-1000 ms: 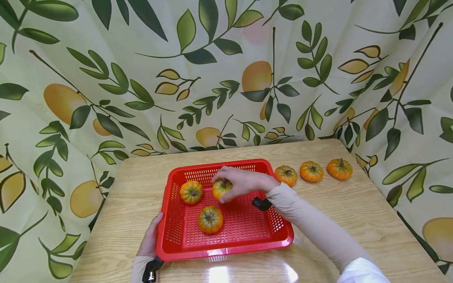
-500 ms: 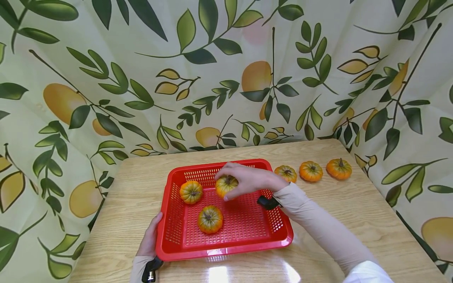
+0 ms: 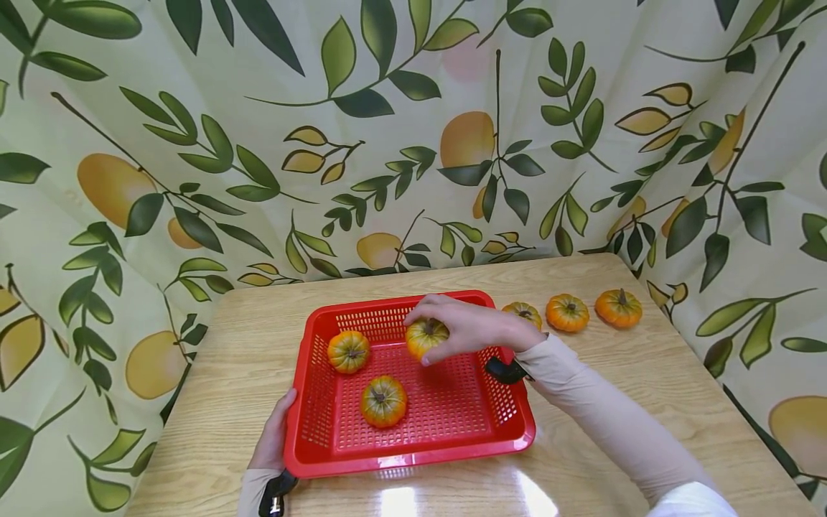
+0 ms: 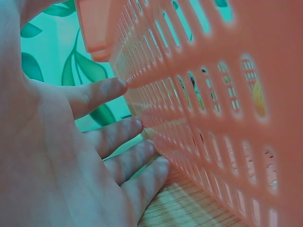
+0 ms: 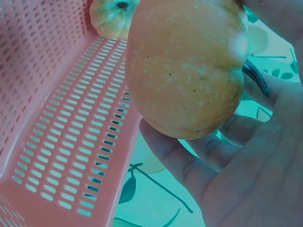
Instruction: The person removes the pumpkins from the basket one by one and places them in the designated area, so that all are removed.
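Basket (image 3: pixel 413 461) roomy toward near-right corner; our left hand (image 3: pixel 274 435) straight-fingered against left edge, right hand (image 3: pixel 469 325) gripping ribbed yellow-orange pumpkin (image 3: pixel 423 341).

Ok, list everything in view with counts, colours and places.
Basket: 1, red, on the table
Pumpkins inside: 2, orange and yellow, loose in the basket
Held pumpkin: 1, orange and yellow, in the right hand
Pumpkins outside: 3, orange, in a row on the table right of the basket
Table: 1, light wood, under the basket
Patterned cloth: count unclear, pale with green leaves, behind and beside the table
Sleeves: 2, beige, on the forearms
Fabric: 1, white, on the right arm
Wrist devices: 2, black, one per wrist
Left hand: 1, bare, at the basket's left side
Right hand: 1, bare, above the basket
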### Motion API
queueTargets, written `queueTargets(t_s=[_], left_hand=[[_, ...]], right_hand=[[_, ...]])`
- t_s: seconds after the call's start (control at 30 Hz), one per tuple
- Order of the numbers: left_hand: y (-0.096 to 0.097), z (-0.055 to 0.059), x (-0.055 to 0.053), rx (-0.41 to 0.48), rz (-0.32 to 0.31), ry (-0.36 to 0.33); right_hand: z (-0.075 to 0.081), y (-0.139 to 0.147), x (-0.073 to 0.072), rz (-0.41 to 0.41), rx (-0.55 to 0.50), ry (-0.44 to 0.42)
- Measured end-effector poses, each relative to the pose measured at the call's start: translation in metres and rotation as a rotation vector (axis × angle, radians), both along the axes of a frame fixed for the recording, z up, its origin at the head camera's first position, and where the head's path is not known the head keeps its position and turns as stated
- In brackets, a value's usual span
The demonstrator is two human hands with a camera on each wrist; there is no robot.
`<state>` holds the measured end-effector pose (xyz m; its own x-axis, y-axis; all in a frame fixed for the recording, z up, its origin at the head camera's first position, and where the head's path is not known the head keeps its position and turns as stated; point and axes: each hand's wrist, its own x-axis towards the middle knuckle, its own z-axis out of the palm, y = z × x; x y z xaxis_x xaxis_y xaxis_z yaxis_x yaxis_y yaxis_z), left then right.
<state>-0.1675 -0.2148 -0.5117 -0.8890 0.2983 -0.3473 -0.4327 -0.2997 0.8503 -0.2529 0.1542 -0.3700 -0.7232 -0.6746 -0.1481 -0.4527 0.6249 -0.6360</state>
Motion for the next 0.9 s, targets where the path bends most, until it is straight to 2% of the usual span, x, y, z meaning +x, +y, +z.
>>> queueTargets(t_s=[0.3,0.9], left_hand=[[-0.003,0.000,0.000,0.033,-0.039,0.033],[-0.001,-0.002,0.000,0.019,-0.023,0.007]], right_hand=[[0.004,0.010,0.001,-0.003,-0.052,0.032],[0.005,0.036,0.006,-0.092,-0.084,-0.008]])
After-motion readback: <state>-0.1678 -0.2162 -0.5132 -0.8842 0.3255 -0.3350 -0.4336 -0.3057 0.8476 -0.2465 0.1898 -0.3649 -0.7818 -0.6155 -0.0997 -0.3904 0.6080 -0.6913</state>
